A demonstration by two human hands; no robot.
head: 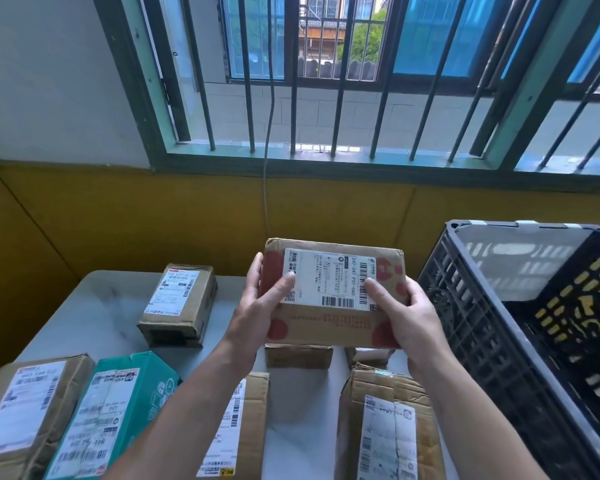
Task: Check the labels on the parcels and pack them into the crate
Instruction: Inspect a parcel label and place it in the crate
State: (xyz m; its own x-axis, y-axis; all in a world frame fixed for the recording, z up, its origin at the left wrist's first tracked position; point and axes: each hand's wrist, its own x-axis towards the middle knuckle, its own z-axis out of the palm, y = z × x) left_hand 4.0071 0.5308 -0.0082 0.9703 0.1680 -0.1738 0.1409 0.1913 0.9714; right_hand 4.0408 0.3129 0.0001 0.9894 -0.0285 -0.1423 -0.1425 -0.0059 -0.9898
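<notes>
I hold a brown cardboard parcel with red dots point(329, 327) up above the table, its white label facing me. My left hand point(260, 306) grips its left end with the thumb on the label. My right hand point(400, 313) grips its right end, thumb on the label's barcode. The black slatted plastic crate point(471, 327) stands at the right, close beside the parcel; I see no parcel in the part of its inside that shows.
On the grey table point(94, 317) lie several labelled parcels: a small brown box point(179, 303) at the back left, a brown one point(25, 414) and a green one point(118, 407) front left, others under my arms. A yellow wall and barred window stand behind.
</notes>
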